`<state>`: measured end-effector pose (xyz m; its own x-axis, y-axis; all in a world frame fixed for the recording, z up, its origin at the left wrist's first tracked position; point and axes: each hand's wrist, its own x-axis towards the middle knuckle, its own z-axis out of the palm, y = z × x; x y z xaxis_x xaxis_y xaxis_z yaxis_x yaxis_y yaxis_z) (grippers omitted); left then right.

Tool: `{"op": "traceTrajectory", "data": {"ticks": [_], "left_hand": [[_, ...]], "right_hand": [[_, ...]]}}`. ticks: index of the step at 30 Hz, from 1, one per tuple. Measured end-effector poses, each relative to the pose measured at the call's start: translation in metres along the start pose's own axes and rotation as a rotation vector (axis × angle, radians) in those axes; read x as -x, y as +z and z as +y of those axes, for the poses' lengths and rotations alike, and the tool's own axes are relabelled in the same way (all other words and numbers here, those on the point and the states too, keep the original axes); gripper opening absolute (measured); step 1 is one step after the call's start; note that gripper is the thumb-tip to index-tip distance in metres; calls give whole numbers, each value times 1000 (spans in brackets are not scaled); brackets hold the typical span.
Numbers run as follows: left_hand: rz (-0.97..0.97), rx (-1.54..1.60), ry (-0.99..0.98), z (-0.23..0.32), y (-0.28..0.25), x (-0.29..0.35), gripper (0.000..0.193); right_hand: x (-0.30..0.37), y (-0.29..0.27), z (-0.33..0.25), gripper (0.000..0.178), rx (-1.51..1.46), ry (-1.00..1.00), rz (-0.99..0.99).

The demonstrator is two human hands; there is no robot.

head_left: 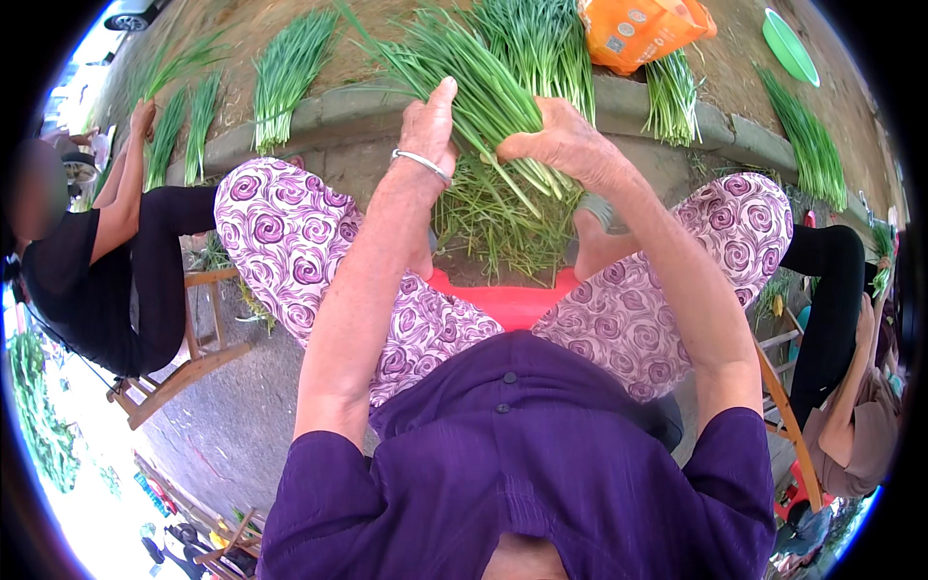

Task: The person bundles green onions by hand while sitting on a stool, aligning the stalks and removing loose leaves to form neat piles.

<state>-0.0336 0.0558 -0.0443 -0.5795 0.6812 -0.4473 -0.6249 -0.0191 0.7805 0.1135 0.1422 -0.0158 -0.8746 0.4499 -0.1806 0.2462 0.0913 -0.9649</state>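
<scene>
We reach both arms forward, the left forearm (362,256) and right forearm (667,242) slanting inward toward our fingers. Our left hand (425,135) lies left of the right fingers, thumb raised, its other fingers mostly hidden. Our right hand (565,145) curls in a grip, thumb pointing toward the left fingers, hands near but apart.

Print shows on the bright orange, crumpled plastic bag (650,37) at the top of the view, right of the middle. Its front bears small, pale, roundish marks (635,16) and, lower toward the left, a small, pale, square patterned block (616,44) resembling a scannable code. The print is too small and blurred to read as words or numbers.
</scene>
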Motion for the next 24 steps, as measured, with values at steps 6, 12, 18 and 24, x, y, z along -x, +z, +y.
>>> {"op": "traceTrajectory", "data": {"ticks": [6,12,18,24], "left_hand": [[115,-52,131,-9,5,1,35],[103,-2,22,-3,10,-1,36],[63,96,-53,-1,10,-2,37],[-24,345,-101,1,10,-6,42]], "right_hand": [[4,14,-7,37,-22,-10,37],[1,6,-2,48,216,-62,2],[2,4,-6,41,139,31,-1],[0,8,3,32,172,-160,64]]}}
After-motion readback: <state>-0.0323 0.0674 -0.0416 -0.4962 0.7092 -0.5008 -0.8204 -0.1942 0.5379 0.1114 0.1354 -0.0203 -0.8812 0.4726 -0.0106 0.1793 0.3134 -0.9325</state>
